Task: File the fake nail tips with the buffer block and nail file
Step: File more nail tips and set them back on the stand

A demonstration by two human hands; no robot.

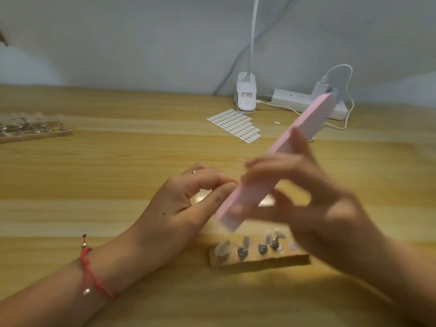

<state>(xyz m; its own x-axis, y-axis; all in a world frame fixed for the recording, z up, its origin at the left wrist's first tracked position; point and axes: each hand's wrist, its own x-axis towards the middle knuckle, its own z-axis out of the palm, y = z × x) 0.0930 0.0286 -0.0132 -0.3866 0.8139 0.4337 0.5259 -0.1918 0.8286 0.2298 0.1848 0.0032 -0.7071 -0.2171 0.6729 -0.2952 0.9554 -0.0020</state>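
Observation:
My right hand (304, 199) grips a long pink buffer block (278, 159), held slanted above the table with its lower end near my left fingertips; the hand is motion-blurred. My left hand (186, 208) pinches something small between thumb and forefinger against the block's side; the pinched thing is hidden, so I cannot tell what it is. Below both hands lies a wooden holder (259, 259) with several clear fake nail tips (245, 243) standing on metal pegs.
A second wooden holder with nail tips (33, 131) lies at the far left. A sheet of white oval stickers (236, 125), a white clip lamp base (246, 95) and a power strip (304, 102) with a plugged cable sit at the back of the wooden table (118, 166).

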